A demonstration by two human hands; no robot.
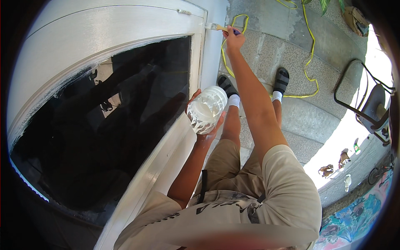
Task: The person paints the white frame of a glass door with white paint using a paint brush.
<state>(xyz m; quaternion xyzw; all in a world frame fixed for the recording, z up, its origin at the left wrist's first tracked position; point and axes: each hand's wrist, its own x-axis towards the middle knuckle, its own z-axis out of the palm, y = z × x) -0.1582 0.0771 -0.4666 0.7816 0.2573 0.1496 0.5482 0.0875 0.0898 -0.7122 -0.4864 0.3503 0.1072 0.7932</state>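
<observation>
My right hand is closed round the handle of a paintbrush, arm stretched far forward. The brush's pale bristles meet, or nearly meet, the white frame edge beside the dark glass pane. Lower down, my left hand grips a clear plastic jar from beneath and the side. White paint smears its inner walls, and whitish liquid shows inside. White streaks run along the curved edge of the glass.
A yellow cord loops over the grey paving near my sandalled feet. To the right stands a black metal-framed chair. At the far right top lies a brown bag-like object, with a painted mural at lower right.
</observation>
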